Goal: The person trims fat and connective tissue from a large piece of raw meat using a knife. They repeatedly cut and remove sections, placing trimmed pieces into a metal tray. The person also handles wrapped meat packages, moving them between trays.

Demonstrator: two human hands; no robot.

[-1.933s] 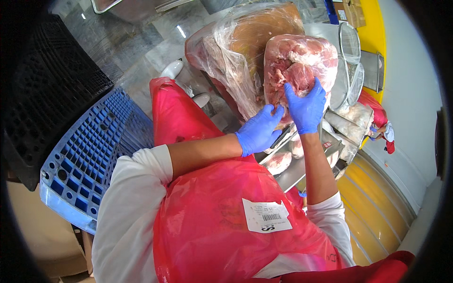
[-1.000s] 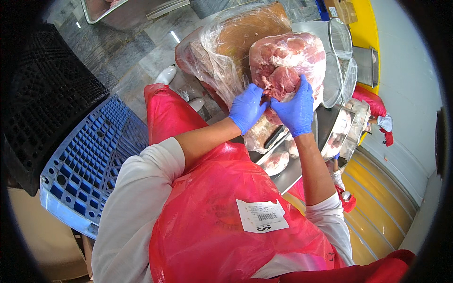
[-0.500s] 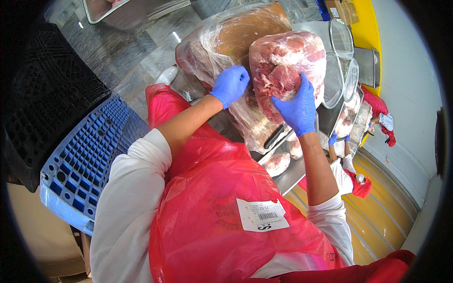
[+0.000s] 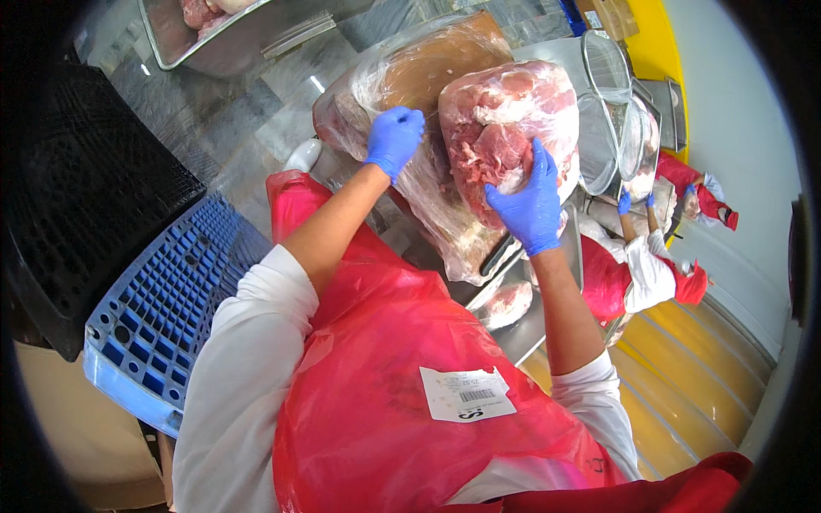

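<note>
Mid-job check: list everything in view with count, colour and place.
Large meat piece: one, pink and white, upper centre
Wrapped bundle: one, brown under clear plastic, left of the large meat piece
Smaller meat piece: one plainly seen, pale pink, below the bundle
Handle: one, black, at the bundle's lower end
Metal tub: one, silver, upper left, meat inside
Blue pallet: one, blue, left
Black pallet: one, black, far left
Cardboard: at least two, brown, lower left and top right
Co-workers: at least two, red and white clothing, right
Apron: one, red, lower centre
Label: one, white, on the apron
Left hand: one, blue-gloved, curled, over the bundle
Right hand: one, blue-gloved, on the large meat piece
</note>
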